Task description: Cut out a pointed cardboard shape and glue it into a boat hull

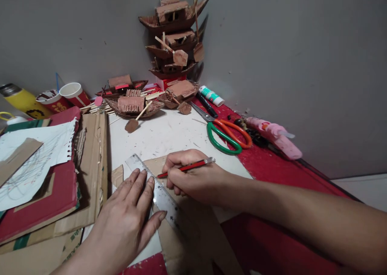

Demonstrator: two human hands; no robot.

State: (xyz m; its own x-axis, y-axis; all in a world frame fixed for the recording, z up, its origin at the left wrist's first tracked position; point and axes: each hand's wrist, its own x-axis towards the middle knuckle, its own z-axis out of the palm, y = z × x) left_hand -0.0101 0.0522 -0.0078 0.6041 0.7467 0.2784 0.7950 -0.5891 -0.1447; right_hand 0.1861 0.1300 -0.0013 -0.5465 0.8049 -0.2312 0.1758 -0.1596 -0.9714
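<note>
My left hand (128,212) lies flat with its fingers spread, pressing a metal ruler (165,200) onto a brown cardboard sheet (193,234). My right hand (193,178) is closed around a red pencil (187,167), whose tip rests against the ruler's edge near my left fingertips. The ruler runs diagonally from the upper left to the lower right across the cardboard. The cardboard rests on a white board (163,136).
Green- and orange-handled scissors (228,136), a pink glue gun (276,136) and a glue tube (211,95) lie at the right on the red table cover (272,166). Cardboard boat models (173,37) stack in the corner. Cardboard scraps (93,158), paper and cups (74,93) sit at the left.
</note>
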